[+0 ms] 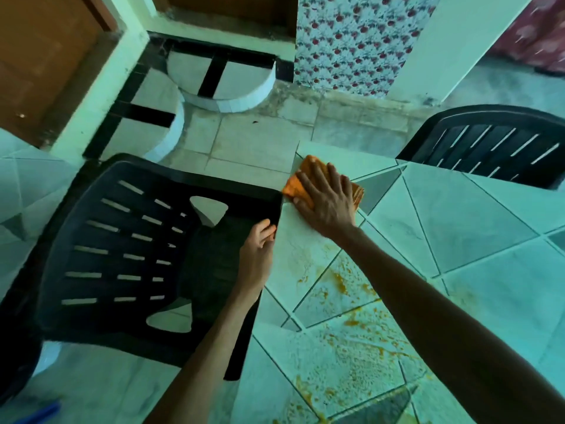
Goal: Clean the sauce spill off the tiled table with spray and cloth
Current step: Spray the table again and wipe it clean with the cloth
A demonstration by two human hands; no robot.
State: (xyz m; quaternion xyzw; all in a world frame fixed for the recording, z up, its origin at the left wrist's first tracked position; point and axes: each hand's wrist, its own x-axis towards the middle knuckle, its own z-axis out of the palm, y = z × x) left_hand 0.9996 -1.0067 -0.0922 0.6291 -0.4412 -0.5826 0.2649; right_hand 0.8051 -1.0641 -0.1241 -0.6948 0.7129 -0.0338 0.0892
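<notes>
Flat-fingered, your right hand (327, 206) is pressing the orange cloth (307, 174) onto the tiled table (489, 215), fingers spread and curling round nothing. The cloth is lying at the table's corner, at 12 o'clock in view. The sauce spill (339, 284) is lying at 5 o'clock from the cloth, apart from it. Your left hand (256, 255) is curling against the table edge at 7 o'clock; whether it is gripping cannot be told. A black chair (122, 240) is standing at 9 o'clock.

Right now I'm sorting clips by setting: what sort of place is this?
Probably a home's dining or patio corner: a tiled table smeared with a sauce spill, a black plastic chair beside it, and a floral-print cloth hanging behind.
</notes>
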